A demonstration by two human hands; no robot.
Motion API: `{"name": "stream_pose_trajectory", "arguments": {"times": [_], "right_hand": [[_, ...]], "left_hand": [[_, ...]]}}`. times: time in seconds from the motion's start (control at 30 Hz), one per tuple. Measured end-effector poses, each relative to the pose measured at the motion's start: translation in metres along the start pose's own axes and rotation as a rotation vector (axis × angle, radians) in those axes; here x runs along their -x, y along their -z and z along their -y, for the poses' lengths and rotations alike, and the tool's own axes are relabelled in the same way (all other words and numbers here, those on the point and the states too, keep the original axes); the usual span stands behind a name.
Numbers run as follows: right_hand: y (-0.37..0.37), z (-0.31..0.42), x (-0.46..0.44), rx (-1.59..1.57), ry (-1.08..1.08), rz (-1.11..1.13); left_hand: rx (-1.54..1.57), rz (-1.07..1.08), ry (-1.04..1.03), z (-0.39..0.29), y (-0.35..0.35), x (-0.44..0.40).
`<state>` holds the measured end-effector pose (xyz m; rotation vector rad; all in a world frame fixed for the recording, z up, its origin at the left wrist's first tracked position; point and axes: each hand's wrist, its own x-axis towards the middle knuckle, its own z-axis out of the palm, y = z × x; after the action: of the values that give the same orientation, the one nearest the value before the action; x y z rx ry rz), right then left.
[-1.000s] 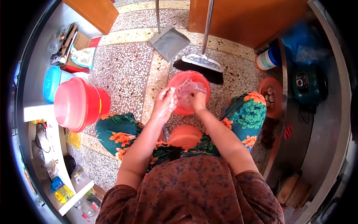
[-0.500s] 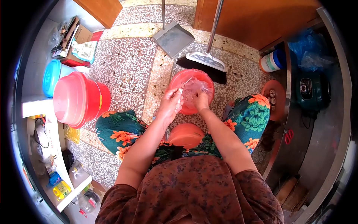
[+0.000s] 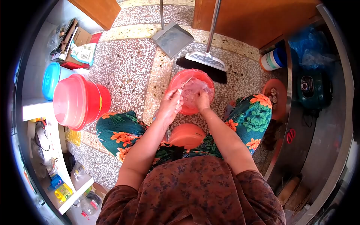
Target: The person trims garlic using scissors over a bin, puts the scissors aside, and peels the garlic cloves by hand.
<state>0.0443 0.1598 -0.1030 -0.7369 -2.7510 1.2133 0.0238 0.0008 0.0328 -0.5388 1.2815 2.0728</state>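
Note:
A red basin [image 3: 173, 80] stands on the floor in front of me, lined with a translucent plastic bag [image 3: 192, 92]. My left hand [image 3: 171, 105] is over its left rim, fingers pinched on a small whitish piece [image 3: 180, 91] with a thin pale strand near it. My right hand [image 3: 203, 100] is inside the right part of the basin, its fingers closed against the bag; whether they hold the bag or something else is hidden. An upturned-looking orange-red tub [image 3: 186, 135] sits between my knees.
Beyond the basin are a broom [image 3: 206, 59] and a grey dustpan [image 3: 173, 39]. A lidded red bucket [image 3: 80, 101] and a blue-lidded tub [image 3: 51, 80] stand left. On the right are a bowl of garlic-like bulbs [image 3: 279, 108], red scissors [image 3: 290, 136] and a green appliance [image 3: 314, 88].
Since a second ago, my left hand has shifted slightly right and down relative to the basin, and its small whitish piece shows more clearly. The whole view has shifted slightly.

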Motion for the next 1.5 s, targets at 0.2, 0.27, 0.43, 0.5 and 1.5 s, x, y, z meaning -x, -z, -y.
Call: {"name": "stream_pose_trajectory", "arguments": {"times": [0.2,0.27,0.43,0.5,1.5], "right_hand": [[0.008,0.010,-0.002,-0.188,-0.008,0.040],[0.022,0.032,0.001,-0.291,-0.057,0.095],[0.079,0.093,0.026,-0.708,-0.079,0.233],[0.089,0.102,0.031,-0.809,-0.082,0.247],[0.108,0.117,0.044,-0.875,-0.015,0.255]], "left_hand": [[-0.016,0.024,0.003,-0.002,-0.006,0.002],[-0.011,0.048,-0.003,-0.002,-0.006,0.002],[-0.034,0.153,-0.044,-0.004,-0.008,0.003],[-0.055,0.177,-0.063,-0.004,-0.012,0.005],[-0.529,0.126,-0.479,0.002,-0.018,0.011]]}}
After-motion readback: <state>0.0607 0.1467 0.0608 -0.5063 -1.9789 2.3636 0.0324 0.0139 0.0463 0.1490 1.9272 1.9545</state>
